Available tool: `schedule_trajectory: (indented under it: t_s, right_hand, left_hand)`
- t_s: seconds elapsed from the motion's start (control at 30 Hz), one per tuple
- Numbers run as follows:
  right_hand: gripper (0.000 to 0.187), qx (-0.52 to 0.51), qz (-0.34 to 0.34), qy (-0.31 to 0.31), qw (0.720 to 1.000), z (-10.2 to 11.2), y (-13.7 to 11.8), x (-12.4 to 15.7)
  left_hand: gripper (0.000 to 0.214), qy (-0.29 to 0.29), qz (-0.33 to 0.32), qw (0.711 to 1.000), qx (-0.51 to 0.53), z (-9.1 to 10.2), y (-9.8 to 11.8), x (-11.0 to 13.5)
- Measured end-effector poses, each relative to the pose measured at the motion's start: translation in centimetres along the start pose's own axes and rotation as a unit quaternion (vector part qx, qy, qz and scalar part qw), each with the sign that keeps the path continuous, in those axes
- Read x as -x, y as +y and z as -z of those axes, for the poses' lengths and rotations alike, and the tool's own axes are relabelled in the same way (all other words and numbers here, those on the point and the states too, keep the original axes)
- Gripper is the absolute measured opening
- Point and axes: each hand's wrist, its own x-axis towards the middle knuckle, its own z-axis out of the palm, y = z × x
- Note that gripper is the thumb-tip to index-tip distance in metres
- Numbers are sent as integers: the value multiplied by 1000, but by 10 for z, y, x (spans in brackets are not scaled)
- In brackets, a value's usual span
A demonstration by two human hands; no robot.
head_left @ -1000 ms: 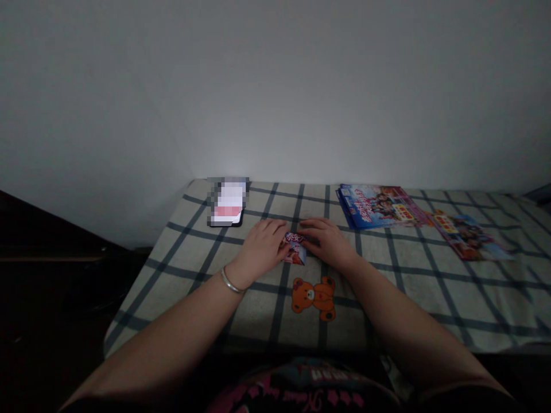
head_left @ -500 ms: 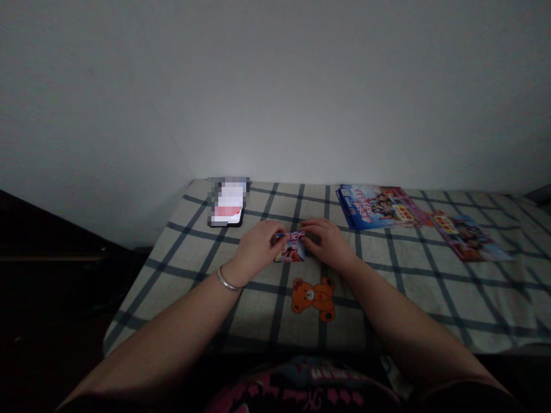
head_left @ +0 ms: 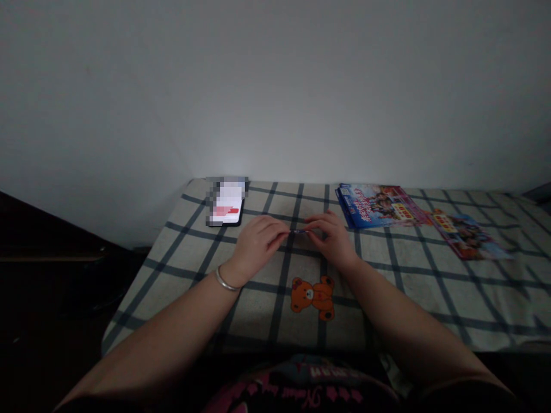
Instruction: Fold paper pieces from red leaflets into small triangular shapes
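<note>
A small folded leaflet [head_left: 298, 231] is held edge-on between my hands, so only a thin dark line of it shows. My left hand [head_left: 259, 245] pinches its left end with thumb and fingers, and a silver bangle sits on that wrist. At the other end, the thumb and forefinger of my right hand [head_left: 332, 241] close on it, while the other fingers are loosely bent. Both hands are just above the checked cloth, over the middle of the table. The leaflet's printed face is turned out of sight.
A phone [head_left: 228, 201] with a lit screen lies on the checked tablecloth [head_left: 193, 241] to the left. Toward the back right lies a stack of colourful leaflets [head_left: 374, 205], with another leaflet [head_left: 469, 234] beside it. An orange bear picture [head_left: 313, 298] is nearer me. Behind rises a white wall [head_left: 275, 92].
The leaflet has tipped from showing its colourful printed face to standing edge-on. My fingers have shifted slightly around its ends. The phone and the other leaflets stay in place.
</note>
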Motion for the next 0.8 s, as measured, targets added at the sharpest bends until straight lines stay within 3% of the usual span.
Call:
schedule_trajectory:
  t_s: [0.27,0.57,0.8]
  right_hand:
    - [9,28,42,-21,998,6,0,-2]
    - [8,57,75,-131,987,7,-2,-2]
    - [18,109,-27,-106,988,5,2,0]
  left_hand:
    - [12,-69,-32,995,-69,1,-2,1]
    - [16,-180,17,979,-99,-2,-6,3]
    - [13,-223,21,968,-110,-3,-5,2]
